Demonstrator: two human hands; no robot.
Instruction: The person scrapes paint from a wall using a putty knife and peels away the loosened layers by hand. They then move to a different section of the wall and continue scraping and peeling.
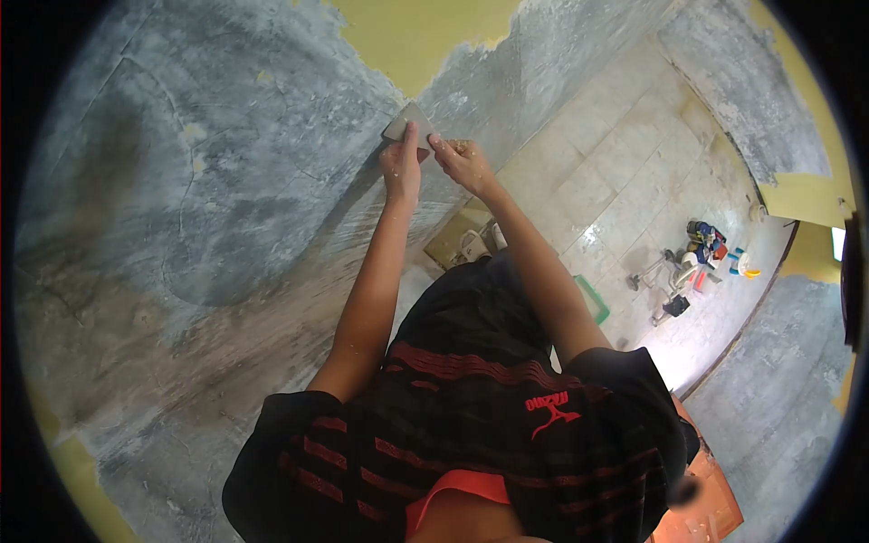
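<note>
A flat, greyish rectangular plate [415, 115] lies against the corner where two patchy grey walls meet, just below a patch of yellow paint [421, 41]. My left hand [403, 172] grips it from below, index finger stretched up along its face. A reddish-brown bit shows beside that hand's fingers. From the right, my right hand [463, 165] has its fingers curled, with the thumb and fingertip at the plate's right edge. Pale specks of dust dot both hands and forearms. The grey left wall [244, 172] is scraped and cracked around the plate.
Below my hands a cardboard box [445, 242] stands by the wall. Tools and a dark blue can [704, 237] lie clustered on the pale tiled floor [597, 195]. Near my right forearm is a green-edged object [593, 299]. Something orange [711, 498] sits behind my right shoulder.
</note>
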